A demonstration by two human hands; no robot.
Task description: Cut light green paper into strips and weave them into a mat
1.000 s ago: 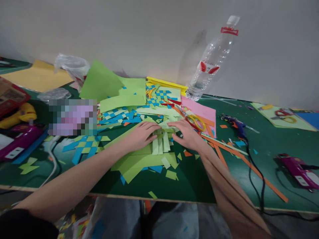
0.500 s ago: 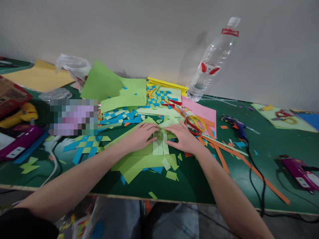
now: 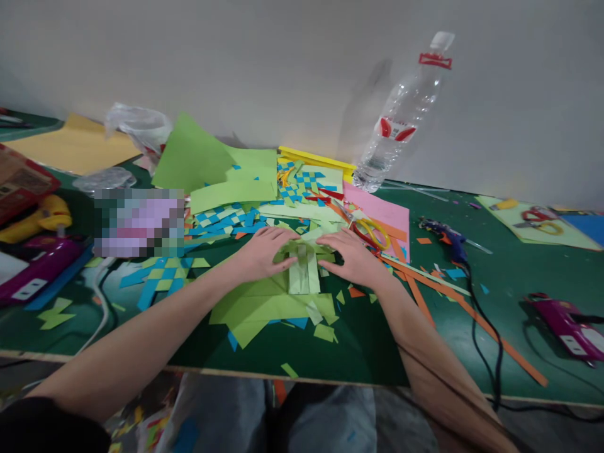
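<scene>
My left hand [image 3: 268,253] and my right hand [image 3: 348,255] face each other over the middle of the table, fingers curved. Between them a narrow green paper strip [image 3: 308,247] lies crosswise over upright pale green paper strips [image 3: 298,277]. Its ends run in between the thumb and fingers of each hand; the exact fingertip contact is partly hidden. Under the pale strips is a larger green paper sheet [image 3: 264,305], with small paper scraps [image 3: 324,332] along its right side.
Scissors [image 3: 370,233] with red and yellow handles lie beyond my right hand, on pink paper [image 3: 394,211]. Woven blue-green paper [image 3: 226,219] lies behind my left hand. A plastic bottle [image 3: 401,119] leans against the wall. At right are a glue gun [image 3: 446,239] and its cord.
Both hands have moved slightly apart, the right one outward to the right, and their thumbs have spread. More of the crosswise green strip and the pale strips shows between them.
</scene>
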